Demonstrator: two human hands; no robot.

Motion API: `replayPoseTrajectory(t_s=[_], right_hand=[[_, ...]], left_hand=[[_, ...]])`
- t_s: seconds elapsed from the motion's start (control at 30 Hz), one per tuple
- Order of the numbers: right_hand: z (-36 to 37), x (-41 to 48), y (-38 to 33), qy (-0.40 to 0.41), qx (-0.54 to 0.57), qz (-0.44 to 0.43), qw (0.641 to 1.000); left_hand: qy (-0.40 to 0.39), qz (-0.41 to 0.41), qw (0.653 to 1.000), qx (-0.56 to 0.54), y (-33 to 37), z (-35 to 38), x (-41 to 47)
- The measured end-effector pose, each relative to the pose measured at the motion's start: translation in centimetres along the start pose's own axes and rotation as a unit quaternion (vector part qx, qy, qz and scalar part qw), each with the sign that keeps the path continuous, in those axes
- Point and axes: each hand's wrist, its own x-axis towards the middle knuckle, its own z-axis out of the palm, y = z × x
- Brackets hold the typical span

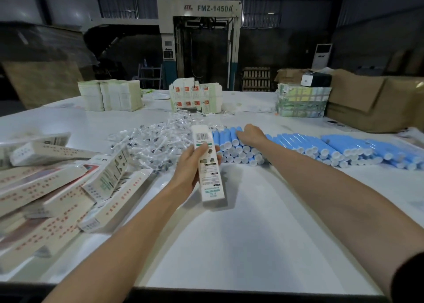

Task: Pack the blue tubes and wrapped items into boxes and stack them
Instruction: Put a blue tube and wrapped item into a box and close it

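My left hand (190, 167) clamps fingers round a probably light, crushable box (210, 181); right hand (251, 134) lies on roll-prone blue tubes (298, 145), grasp unclear; take one mid-barrel.

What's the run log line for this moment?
left hand: grips box | right hand: touches tubes | wrapped items: heaped mid-table | box pile: left

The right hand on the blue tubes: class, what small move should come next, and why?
Probably curl the right hand round one of the blue tubes and lift it toward the box. That hand rests on the top row of tubes, and the left hand grips the box just beside them.
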Motion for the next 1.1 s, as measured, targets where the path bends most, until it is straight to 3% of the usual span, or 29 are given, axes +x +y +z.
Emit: replayPoseTrajectory(t_s=[0.33, 0.43, 0.5, 0.57, 0.67, 0.73, 0.77, 0.9, 1.1], right_hand=[[-0.5, -0.1, -0.8, 0.035, -0.065, -0.005, 0.997], [-1.2, -0.5, 0.1, 0.047, 0.011, 0.026, 0.999], [-2.3, -1.2, 0.7, 0.059, 0.147, 0.050, 0.986], [-3.6, -2.5, 0.7, 0.054, 0.344, 0.049, 0.936], [-5.6, -5.9, -0.4, 0.031, 0.576, -0.038, 0.816], [-6.4, -8.2, -1.6, -0.013, 0.657, -0.102, 0.747], [-6.5, -9.1, -2.2, -0.035, 0.663, -0.132, 0.736], [-6.2, -11.0, -4.2, -0.057, 0.641, -0.170, 0.746], [-6.0, -10.6, -3.8, -0.007, 0.510, -0.160, 0.845]], left_hand=[[-0.038, 0.017, 0.994, 0.102, 0.0, -0.1, -0.1], [-0.038, 0.021, 0.994, 0.103, 0.5, -0.1, -0.3], [-0.042, 0.021, 0.993, 0.107, 0.6, -0.2, -0.4], [-0.047, 0.019, 0.993, 0.107, 0.7, -0.1, -0.5], [-0.066, 0.019, 0.992, 0.107, 0.7, 0.2, -0.7], [-0.077, 0.019, 0.991, 0.110, 0.6, 0.3, -0.7], [-0.081, 0.018, 0.990, 0.113, 0.5, 0.4, -0.8], [-0.102, 0.021, 0.987, 0.118, 0.5, 0.7, -0.9], [-0.106, 0.017, 0.984, 0.144, 0.2, 0.8, -0.9]])
